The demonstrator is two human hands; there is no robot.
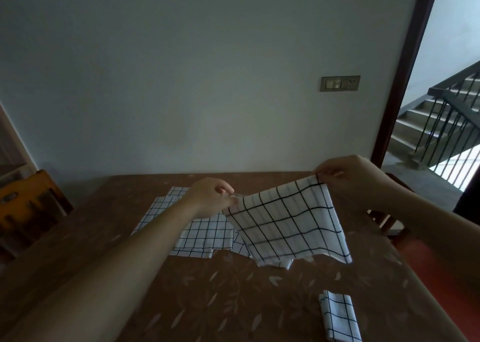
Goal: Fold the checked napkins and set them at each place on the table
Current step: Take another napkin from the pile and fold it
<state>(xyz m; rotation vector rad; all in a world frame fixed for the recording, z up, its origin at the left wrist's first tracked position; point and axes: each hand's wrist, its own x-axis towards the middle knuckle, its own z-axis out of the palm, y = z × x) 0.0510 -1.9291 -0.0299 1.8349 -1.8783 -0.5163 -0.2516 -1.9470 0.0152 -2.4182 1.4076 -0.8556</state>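
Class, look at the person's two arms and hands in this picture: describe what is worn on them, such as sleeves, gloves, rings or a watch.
Nothing is worn. The left hand and right hand are bare, with no gloves, and no rings show. Both forearms are uncovered up to the picture's edge: no sleeves, watch or bracelet in view.

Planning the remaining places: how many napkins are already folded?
1: the folded napkin lies at the table's near right. Others may sit outside the view.

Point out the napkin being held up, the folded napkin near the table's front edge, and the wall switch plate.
held napkin (288,222): head view, middle of the hanging cloth.
folded napkin (339,315): head view, centre of its top face.
switch plate (339,83): head view, middle of the plate.
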